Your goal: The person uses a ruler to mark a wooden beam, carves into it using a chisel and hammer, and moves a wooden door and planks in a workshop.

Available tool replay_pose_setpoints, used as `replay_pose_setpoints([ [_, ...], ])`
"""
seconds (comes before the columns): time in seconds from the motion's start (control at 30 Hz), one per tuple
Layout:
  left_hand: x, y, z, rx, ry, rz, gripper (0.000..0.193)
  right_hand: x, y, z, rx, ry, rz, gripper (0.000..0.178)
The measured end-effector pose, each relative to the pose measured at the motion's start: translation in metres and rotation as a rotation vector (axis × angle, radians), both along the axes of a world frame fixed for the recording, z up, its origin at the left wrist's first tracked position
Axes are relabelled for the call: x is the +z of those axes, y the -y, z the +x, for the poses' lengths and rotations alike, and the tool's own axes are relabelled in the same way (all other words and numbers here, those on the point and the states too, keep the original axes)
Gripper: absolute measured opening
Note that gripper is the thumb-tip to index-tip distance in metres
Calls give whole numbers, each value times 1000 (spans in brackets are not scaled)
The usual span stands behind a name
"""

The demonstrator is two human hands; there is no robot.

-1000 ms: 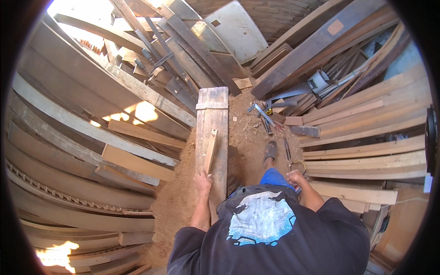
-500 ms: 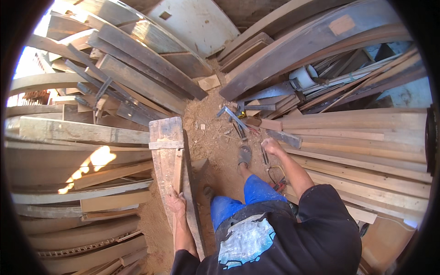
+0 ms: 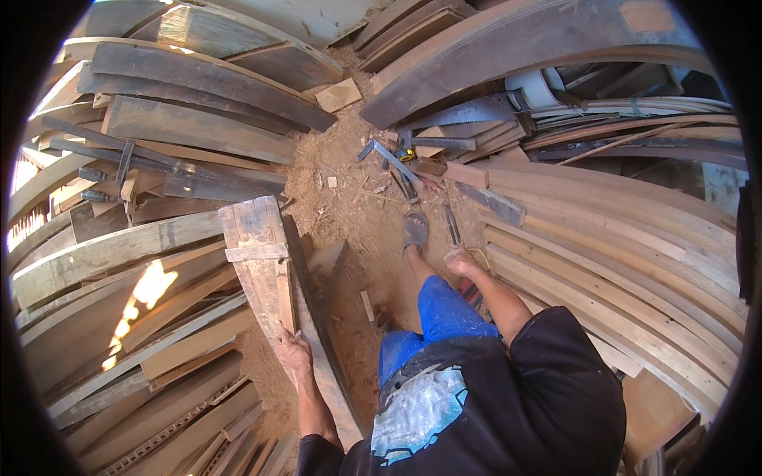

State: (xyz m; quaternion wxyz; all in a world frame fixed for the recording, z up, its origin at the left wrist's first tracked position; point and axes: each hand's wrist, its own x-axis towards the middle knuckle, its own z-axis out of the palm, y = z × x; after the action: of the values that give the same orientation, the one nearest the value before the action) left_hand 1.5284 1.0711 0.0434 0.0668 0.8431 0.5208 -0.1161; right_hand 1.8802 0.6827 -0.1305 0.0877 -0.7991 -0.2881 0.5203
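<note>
A narrow wooden strip lies lengthwise on a long worn plank bench, its far end by a wooden crosspiece. My left hand is closed around the near end of the strip and rests on the bench. My right hand is low over the floor at the right, fingers curled; anything inside them is hidden. Just beyond it lies a dark, slim two-armed tool. A yellow loop and a red tool, partly covered by my forearm, are beside that hand.
A metal square, a yellow-and-black tape measure and a handsaw lie farther off, near the sawdust-covered floor. Long boards line the right; stacked planks crowd the left. My sandalled foot stands between.
The view has shifted, so the floor tools appear higher. My right hand has drawn back toward me, from beside the dark tool to the yellow loop. My left hand keeps hold of the strip.
</note>
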Motion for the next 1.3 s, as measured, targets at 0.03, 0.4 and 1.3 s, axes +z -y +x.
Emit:
replay_pose_setpoints([
  [0.03,1,2,-2,-35,18,18,74,8,-7,-3,-89,-69,-49,31],
  [0.4,10,6,-4,14,-33,-50,74,-68,-38,19,-174,37,6,30],
  [1.3,-39,22,-67,-220,-5,188,64,-340,-97,102,-3,216,-496,47],
])
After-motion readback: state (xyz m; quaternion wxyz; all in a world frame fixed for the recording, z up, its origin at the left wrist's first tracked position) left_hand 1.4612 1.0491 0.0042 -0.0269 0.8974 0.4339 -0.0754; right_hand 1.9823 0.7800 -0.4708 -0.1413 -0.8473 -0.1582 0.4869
